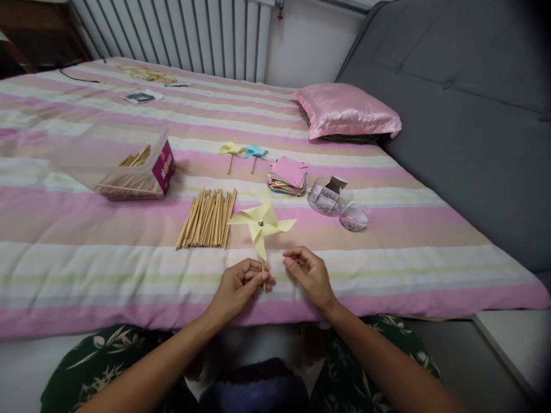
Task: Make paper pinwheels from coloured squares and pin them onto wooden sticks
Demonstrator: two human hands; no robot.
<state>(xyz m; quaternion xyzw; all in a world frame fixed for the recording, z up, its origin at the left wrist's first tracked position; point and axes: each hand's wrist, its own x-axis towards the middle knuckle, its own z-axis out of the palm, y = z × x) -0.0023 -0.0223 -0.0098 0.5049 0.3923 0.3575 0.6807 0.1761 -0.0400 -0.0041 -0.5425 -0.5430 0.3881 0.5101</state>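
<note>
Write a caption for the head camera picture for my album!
Left hand holds a yellow paper pinwheel by its stick, right hand beside it, over a striped bed.

Soft even indoor light, faint shadows, edges warped, corners darkened.

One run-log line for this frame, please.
left hand: pinches yellow pinwheel stick | right hand: beside it, empty | bed: stick bundle, paper stack

Both my bare forearms reach forward from the bottom edge, converging toward the centre. My left hand (239,285) is curled, thumb and fingertips pinched together around a thin stick. My right hand (306,271) sits just beside it, palm turned inward, fingers loosely bent and holding nothing.
</note>
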